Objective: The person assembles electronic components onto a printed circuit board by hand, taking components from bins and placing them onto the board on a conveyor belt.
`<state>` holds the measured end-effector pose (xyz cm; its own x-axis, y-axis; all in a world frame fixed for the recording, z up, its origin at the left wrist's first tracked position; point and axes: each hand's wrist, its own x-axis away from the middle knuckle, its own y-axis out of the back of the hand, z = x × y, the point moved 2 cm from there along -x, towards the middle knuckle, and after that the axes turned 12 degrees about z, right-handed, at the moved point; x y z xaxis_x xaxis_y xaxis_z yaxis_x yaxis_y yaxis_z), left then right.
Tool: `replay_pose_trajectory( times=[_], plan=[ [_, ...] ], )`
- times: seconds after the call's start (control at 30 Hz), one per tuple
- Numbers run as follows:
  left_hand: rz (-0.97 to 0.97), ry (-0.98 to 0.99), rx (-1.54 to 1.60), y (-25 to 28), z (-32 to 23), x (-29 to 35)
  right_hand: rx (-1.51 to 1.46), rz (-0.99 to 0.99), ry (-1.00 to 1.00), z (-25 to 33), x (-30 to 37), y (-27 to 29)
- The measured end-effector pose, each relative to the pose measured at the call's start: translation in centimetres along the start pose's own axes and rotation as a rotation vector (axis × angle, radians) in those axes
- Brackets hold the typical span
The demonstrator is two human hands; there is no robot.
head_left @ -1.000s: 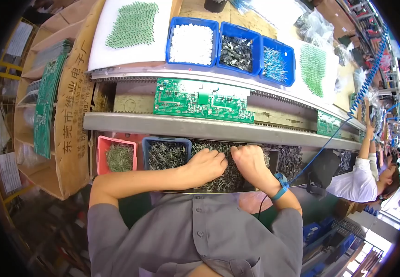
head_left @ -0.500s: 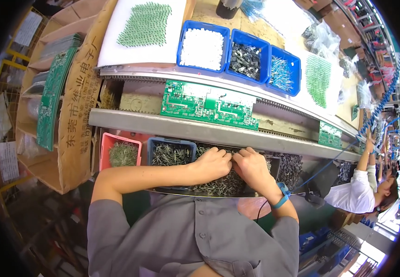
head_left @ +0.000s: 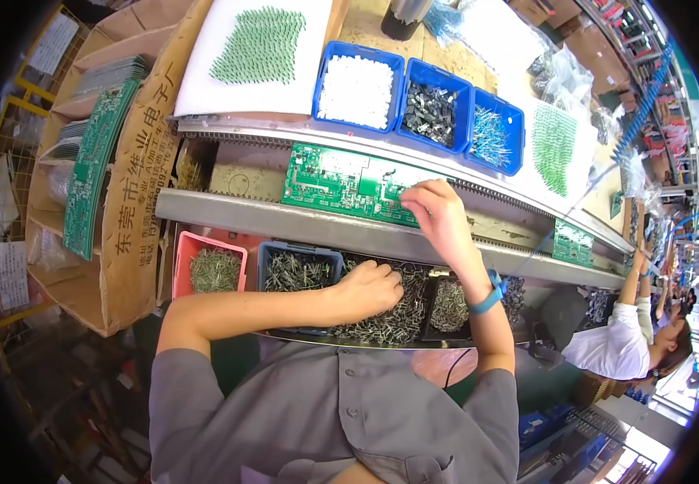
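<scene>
A long green circuit board [head_left: 329, 179] lies between the two metal rails in front of me. Over its right end is my right hand [head_left: 443, 219], with a blue strap round the wrist. Its thumb and forefinger are pinched together, and anything between them is too small to make out. My left hand [head_left: 370, 290] stays low over a dark bin of small leaded components [head_left: 378, 324], fingers curled inward. Whatever those fingers hold is hidden.
Beyond the rails stand blue bins of white parts [head_left: 356, 90], black parts [head_left: 428, 114] and blue-white leaded parts [head_left: 490, 137]. A pink bin [head_left: 204, 235] sits near left, by a cardboard box [head_left: 136, 194] of boards. A co-worker [head_left: 619, 347] is at right.
My right hand has gone up and away from the left hand, from the component bin to the circuit board. My left hand stays at the bin.
</scene>
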<state>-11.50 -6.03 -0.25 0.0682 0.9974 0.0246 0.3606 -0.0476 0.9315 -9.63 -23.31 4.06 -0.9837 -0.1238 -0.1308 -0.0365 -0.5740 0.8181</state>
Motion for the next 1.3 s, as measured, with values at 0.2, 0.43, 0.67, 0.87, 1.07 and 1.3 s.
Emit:
replay_pose_trajectory(
  times=[0.2,0.43,0.67,0.87,1.07,1.3],
  plan=[
    [0.046,-0.029,0.161,0.8,-0.2,0.8,0.239,-0.008,0.055,-1.4,-1.8,-1.3],
    [0.088,-0.001,0.227,1.1,-0.1,1.3,0.211,-0.015,0.051,-1.2,-1.9,-1.5],
    [0.112,0.021,0.361,1.5,0.3,1.9,0.071,-0.022,0.006,-1.9,-1.9,-1.7],
    [0.076,0.042,0.426,2.8,1.1,3.1,-0.017,-0.014,-0.037,-2.7,-1.9,-1.9],
    [0.007,0.071,0.440,2.5,2.0,4.0,-0.038,-0.015,-0.057,-2.6,-1.8,-1.9],
    [-0.072,0.089,0.479,4.1,2.8,4.3,0.101,-0.029,-0.022,-2.2,-1.3,-2.4]
  ],
)
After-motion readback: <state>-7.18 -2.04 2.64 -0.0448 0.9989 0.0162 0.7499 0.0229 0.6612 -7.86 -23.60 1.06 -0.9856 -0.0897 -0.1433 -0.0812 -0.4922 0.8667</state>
